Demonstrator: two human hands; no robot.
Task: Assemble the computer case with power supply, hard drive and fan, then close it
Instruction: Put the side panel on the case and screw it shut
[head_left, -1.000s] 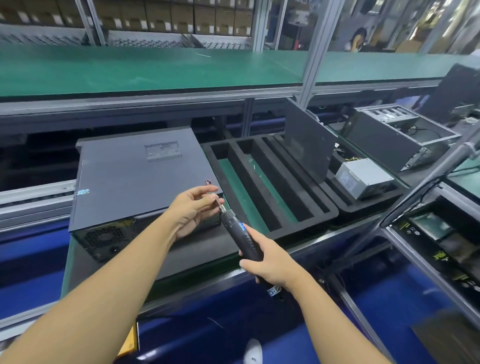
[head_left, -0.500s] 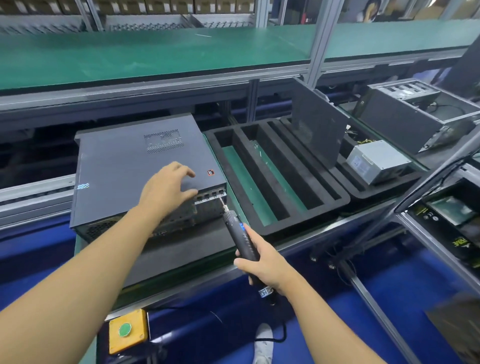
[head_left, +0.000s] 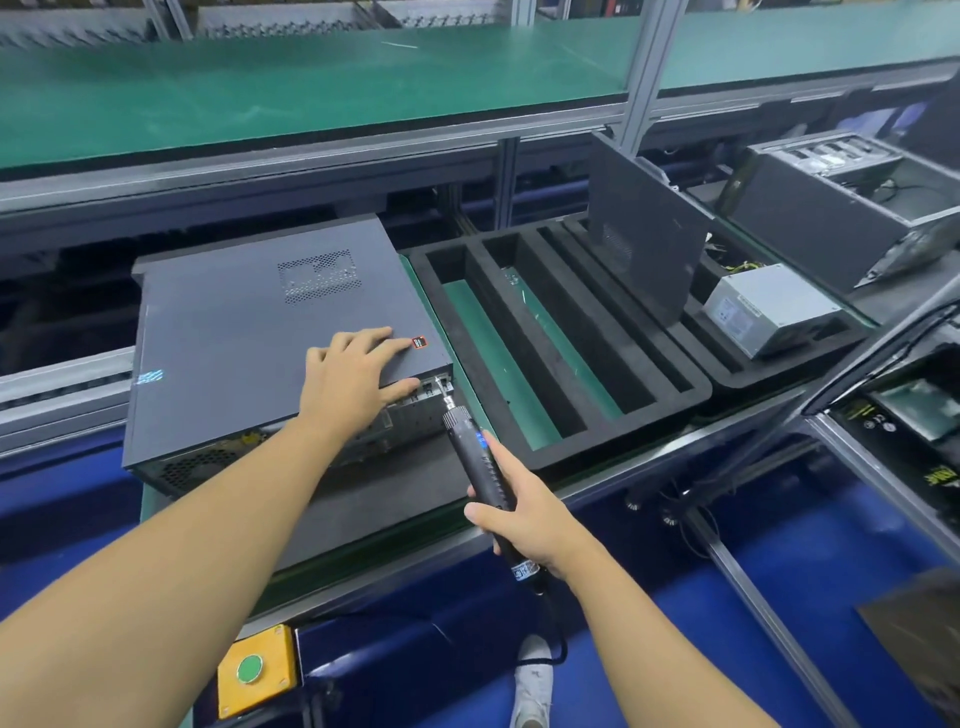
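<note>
A dark grey computer case lies on its side on a black foam pad, its side panel on top and closed. My left hand presses flat on the panel near its right front corner, fingers spread, thumb at the edge. My right hand grips a black electric screwdriver. The screwdriver's bit touches the case's rear face at the upper right corner.
A black foam tray with long slots lies right of the case. Further right stand a loose side panel, a silver power supply and another open case. A yellow box with a green button sits below the bench edge.
My left hand left the screwdriver bit and moved onto the case's top panel, where it now lies flat. The screwdriver tip advanced to the case's rear corner.
</note>
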